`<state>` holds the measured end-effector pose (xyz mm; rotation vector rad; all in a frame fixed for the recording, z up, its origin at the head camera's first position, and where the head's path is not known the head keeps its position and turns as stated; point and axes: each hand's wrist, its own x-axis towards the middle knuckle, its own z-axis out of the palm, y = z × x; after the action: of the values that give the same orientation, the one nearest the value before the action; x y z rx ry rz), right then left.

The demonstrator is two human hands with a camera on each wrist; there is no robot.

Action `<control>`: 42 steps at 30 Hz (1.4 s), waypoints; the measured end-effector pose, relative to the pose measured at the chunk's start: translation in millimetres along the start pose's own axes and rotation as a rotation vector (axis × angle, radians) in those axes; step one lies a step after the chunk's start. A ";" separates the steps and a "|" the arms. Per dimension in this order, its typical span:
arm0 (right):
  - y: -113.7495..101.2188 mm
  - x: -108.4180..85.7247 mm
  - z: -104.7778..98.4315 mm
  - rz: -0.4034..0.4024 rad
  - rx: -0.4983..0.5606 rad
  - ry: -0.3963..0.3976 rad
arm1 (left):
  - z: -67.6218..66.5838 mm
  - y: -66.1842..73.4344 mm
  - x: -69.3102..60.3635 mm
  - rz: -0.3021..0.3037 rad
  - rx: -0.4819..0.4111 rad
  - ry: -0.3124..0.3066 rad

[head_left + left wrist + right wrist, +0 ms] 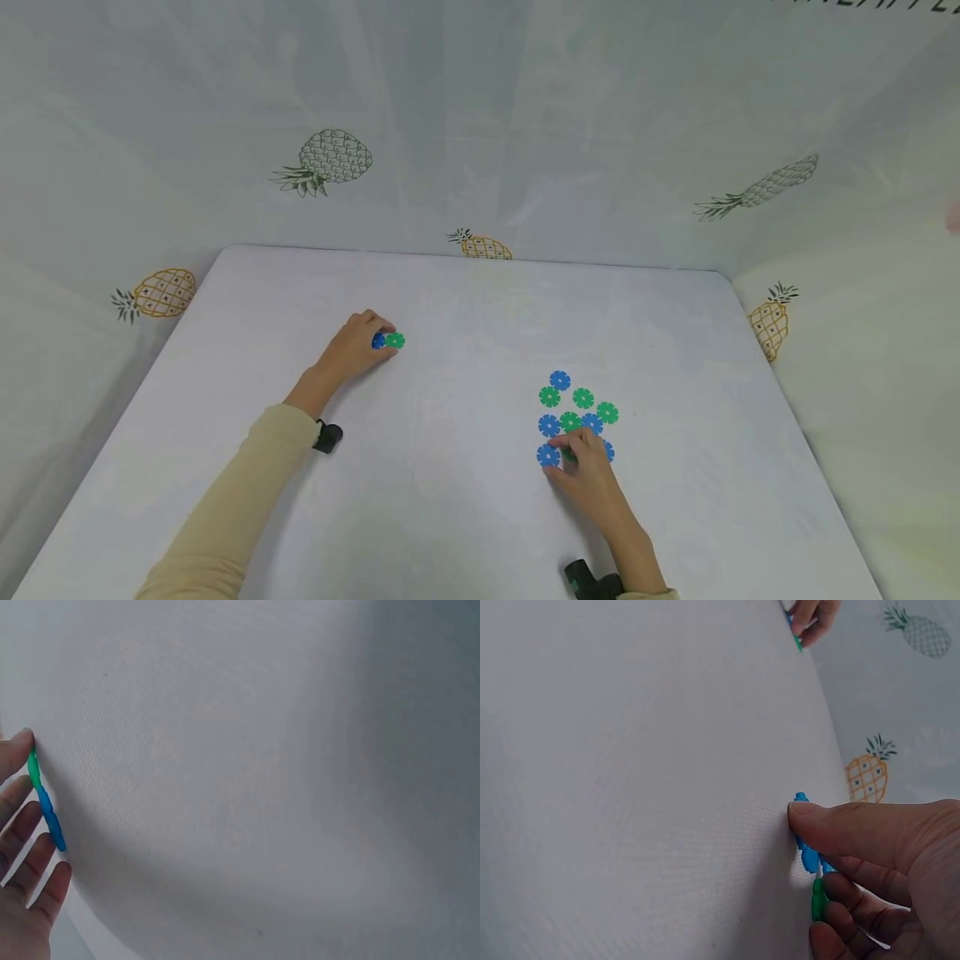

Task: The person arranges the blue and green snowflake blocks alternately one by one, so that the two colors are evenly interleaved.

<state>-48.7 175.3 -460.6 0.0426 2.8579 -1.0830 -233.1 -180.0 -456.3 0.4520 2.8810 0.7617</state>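
At the table's left, my left hand [354,343] pinches a green snowflake disc [395,340] between thumb and fingers. A blue snowflake disc [378,341] adjoins it under the palm; whether the two are joined I cannot tell. In the left wrist view the green disc [34,769] and blue disc [51,817] stand in line by the fingertips. My right hand [592,482] holds a blue snowflake disc [548,455] by its edges, thumb on the near side. Beneath its fingers, a green disc [818,901] is partly hidden in the right wrist view.
Several loose blue and green discs, among them a green one [583,398] and a blue one [560,380], lie flat just beyond the right hand. The white table [465,333] meets a pineapple-print cloth [480,125] at its far edge. Dark wrist cameras [327,436] sit by the wrists.
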 end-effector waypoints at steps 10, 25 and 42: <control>0.1 -0.7 0.7 -0.011 -0.005 0.007 | -1.0 1.2 -2.0 -0.004 -0.001 0.001; 3.3 0.8 2.7 -0.034 -0.017 0.028 | 0.7 -4.0 -0.4 0.010 0.004 0.014; -0.9 1.1 0.3 -0.007 -0.045 -0.003 | -1.9 4.3 -3.2 -0.002 0.007 -0.005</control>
<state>-49.8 174.3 -460.4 0.0279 2.8810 -1.0192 -229.3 -178.3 -452.3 0.4503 2.8801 0.7498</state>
